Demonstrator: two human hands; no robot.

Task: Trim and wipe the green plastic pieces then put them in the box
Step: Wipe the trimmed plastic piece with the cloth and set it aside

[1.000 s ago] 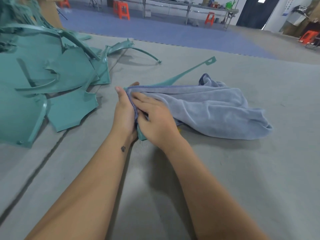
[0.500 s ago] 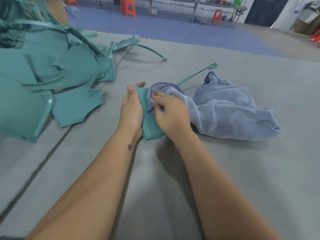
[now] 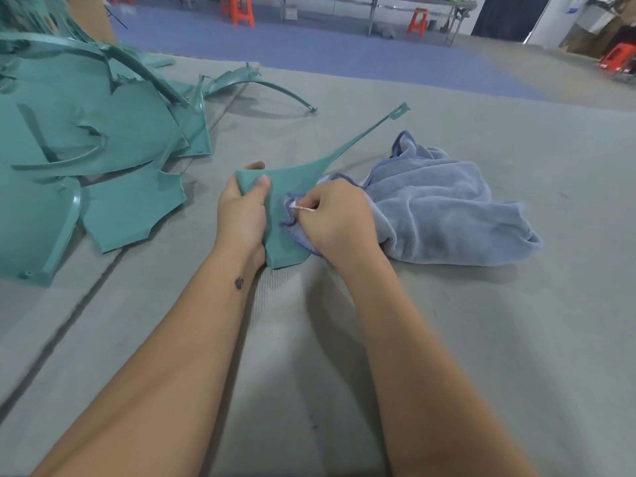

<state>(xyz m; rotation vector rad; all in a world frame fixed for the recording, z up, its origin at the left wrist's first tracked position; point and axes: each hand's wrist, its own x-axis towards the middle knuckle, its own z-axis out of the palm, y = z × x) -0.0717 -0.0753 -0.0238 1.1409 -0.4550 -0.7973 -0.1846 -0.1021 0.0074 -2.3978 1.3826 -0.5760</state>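
- Green plastic piece (image 3: 290,187) lies on the grey mat (image 3: 447,339), near its middle, its thin arm reaching toward the far edge.
- Left hand (image 3: 242,215) grips the broad end — thumb curled over the top corner.
- Right hand (image 3: 339,218) has its fingers curled round a bunched fold of the blue cloth (image 3: 440,204), pressing it onto the piece.
- Judgement: light, thin, fairly stiff sheet; cut edges possibly sharp; the slender arm likely flexes — hold by the broad body.
- Pile of green offcuts (image 3: 86,139) sits at the mat's left edge.
- No box in view.
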